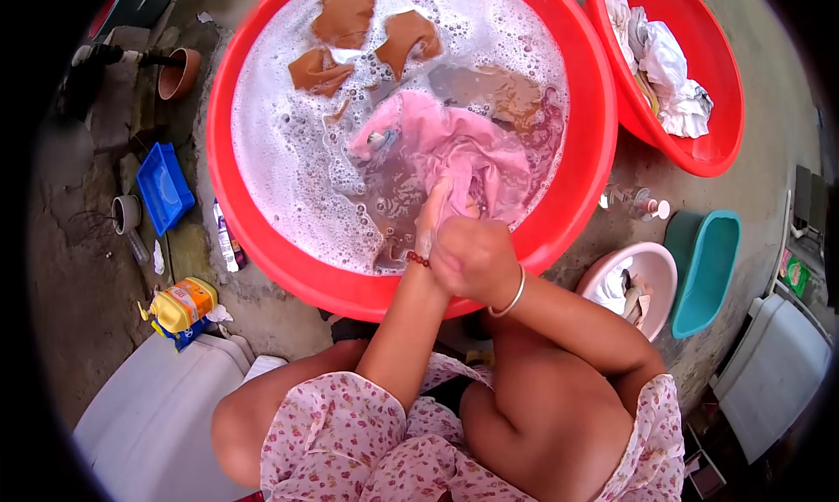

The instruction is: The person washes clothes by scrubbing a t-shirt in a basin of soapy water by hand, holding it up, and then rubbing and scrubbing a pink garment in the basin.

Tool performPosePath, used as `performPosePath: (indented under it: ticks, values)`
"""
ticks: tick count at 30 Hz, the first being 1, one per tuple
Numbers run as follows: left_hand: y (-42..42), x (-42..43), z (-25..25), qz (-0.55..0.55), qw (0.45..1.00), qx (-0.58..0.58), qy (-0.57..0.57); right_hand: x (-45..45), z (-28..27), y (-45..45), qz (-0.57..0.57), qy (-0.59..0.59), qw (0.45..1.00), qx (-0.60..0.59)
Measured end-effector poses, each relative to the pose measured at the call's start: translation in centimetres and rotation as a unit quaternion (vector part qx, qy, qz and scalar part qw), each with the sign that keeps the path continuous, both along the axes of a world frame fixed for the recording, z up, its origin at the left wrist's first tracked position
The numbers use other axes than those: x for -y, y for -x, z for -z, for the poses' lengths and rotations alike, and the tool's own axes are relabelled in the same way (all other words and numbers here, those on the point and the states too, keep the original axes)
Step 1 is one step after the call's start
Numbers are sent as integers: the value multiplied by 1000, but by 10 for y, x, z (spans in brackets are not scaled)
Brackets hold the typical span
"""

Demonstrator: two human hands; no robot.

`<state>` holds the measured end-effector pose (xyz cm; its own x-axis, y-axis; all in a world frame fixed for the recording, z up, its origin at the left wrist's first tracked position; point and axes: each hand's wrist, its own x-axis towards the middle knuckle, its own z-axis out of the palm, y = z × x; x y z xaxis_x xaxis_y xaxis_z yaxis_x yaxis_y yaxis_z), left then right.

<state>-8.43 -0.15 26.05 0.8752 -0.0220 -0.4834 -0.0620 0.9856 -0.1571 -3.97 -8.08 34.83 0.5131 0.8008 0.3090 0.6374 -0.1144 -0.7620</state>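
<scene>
A large red basin [223, 166] of sudsy, cloudy water stands in front of me. A wet pink cloth garment [419, 122] lies bunched in the water, its near end drawn up to my hands at the basin's near side. My left hand [434, 207], with a beaded bracelet at the wrist, is closed on the gathered pink cloth. My right hand [474, 257], with a bangle, makes a fist just over the left wrist, closed around the cloth's near end; its fingertips are hidden. Brown cloth pieces [345, 17] float at the far side, partly under foam.
A second red basin [730, 109] with white clothes [669, 65] stands at right. Nearer are a pink basin [660, 257] with clothes, a teal tub [703, 275] and a clear bottle [638, 203]. Left are a blue tray [164, 187], a yellow jug [183, 303] and a flowerpot [179, 74].
</scene>
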Motion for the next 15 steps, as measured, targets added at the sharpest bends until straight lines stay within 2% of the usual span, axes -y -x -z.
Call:
performPosePath:
  ticks: [2,4,6,7,8,9,10,12,13,14,15]
  values:
    - [-7,15,-34,-13,987,-158,9,-11,26,-37,117,29,992,33]
    - [-20,22,-65,-23,978,-196,-63,-9,34,-57,141,50,988,42]
    - [-18,20,-34,-58,983,-162,-62,-10,23,-48,148,75,986,27]
    - [-10,15,-26,-70,972,-205,-94,-11,7,-32,148,72,986,31]
    - [0,3,-10,-24,999,-44,-9,-7,-10,-9,67,34,997,3]
    - [11,-10,6,49,991,113,53,-6,-16,2,-14,-7,1000,-24]
    - [-1,-2,-40,24,999,-5,39,-5,-2,-13,-11,-1,999,-30]
    - [-16,12,-57,-39,987,-152,-20,-2,43,-66,163,238,958,-4]
    - [-24,12,-66,-59,984,-145,-86,3,50,-79,165,229,959,5]
    - [-28,4,-66,-63,984,-137,-90,9,56,-90,170,220,957,-84]
    - [-24,-7,-65,-48,974,-111,-190,15,59,-96,168,214,946,-178]
